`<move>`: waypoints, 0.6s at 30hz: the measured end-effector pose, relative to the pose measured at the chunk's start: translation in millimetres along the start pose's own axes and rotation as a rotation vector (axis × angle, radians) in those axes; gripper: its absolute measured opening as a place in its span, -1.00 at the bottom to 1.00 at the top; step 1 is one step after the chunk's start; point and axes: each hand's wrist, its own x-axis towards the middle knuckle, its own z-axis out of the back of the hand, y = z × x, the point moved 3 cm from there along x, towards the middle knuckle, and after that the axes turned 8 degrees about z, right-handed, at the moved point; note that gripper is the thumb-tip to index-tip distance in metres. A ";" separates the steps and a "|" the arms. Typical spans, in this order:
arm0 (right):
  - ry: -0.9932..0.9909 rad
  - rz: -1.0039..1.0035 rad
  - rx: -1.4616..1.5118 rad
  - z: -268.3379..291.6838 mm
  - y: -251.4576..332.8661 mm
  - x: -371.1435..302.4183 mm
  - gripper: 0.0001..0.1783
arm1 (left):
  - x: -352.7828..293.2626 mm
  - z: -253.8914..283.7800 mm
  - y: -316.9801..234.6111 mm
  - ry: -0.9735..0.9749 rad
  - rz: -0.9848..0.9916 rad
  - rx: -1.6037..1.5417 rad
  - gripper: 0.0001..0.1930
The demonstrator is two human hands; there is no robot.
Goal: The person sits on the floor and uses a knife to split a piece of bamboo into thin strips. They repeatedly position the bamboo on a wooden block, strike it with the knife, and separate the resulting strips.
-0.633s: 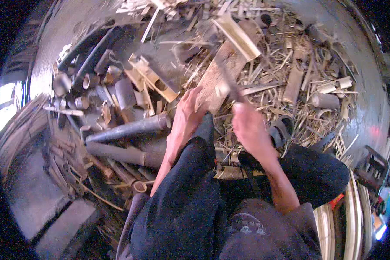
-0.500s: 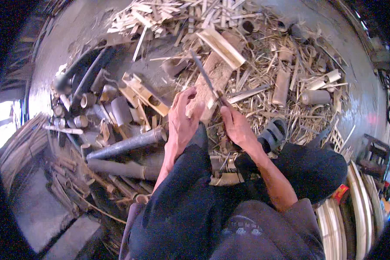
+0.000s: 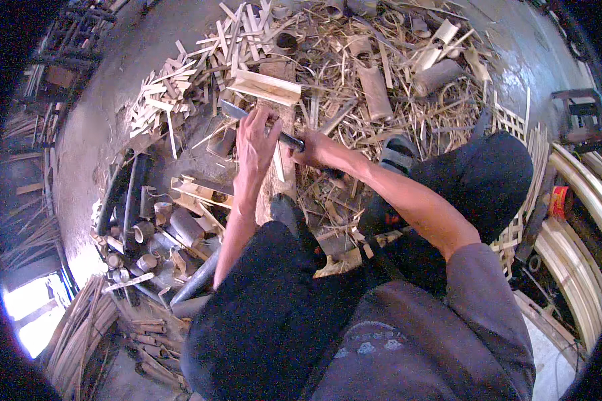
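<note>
My right hand (image 3: 306, 148) is closed around the dark handle of a knife (image 3: 231, 109), whose blade points away to the left. My left hand (image 3: 253, 140) is in front of the blade with its fingers bent. It covers the middle of the knife, and what lies within its fingers is hidden. Below both hands runs a long wooden beam (image 3: 266, 194), with a thin pale bamboo strip (image 3: 278, 166) on it. A split bamboo piece (image 3: 266, 87) lies across the beam just beyond my left hand.
Pale bamboo strips (image 3: 160, 103) are heaped at the far left. Shavings and bamboo tubes (image 3: 374, 93) cover the floor on the right. Cut bamboo sections (image 3: 186, 226) lie at the left. My sandalled foot (image 3: 398, 155) is right of the beam; long curved strips (image 3: 572, 260) stand at far right.
My left hand has moved onto the knife's middle, its fingers now bent. The knife has swung to point more leftward. The whole view has shifted and turned.
</note>
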 end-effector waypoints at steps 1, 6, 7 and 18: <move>-0.065 0.040 -0.027 11.4 -32.2 0.5 -0.79 | 12.0 -14.2 -13.2 -0.003 -0.109 -0.080 -0.78; -0.039 -0.049 -0.018 4.2 -12.7 -2.1 -0.77 | 16.5 1.4 -14.4 0.174 -0.134 0.014 -0.80; -0.059 -0.008 -0.067 -0.3 -13.4 1.0 -0.77 | 17.7 2.9 -12.5 0.176 -0.144 0.024 -0.80; -0.094 -0.062 -0.172 10.1 -12.0 -13.0 -0.64 | 16.6 -3.6 -21.5 0.172 -0.167 0.083 -0.79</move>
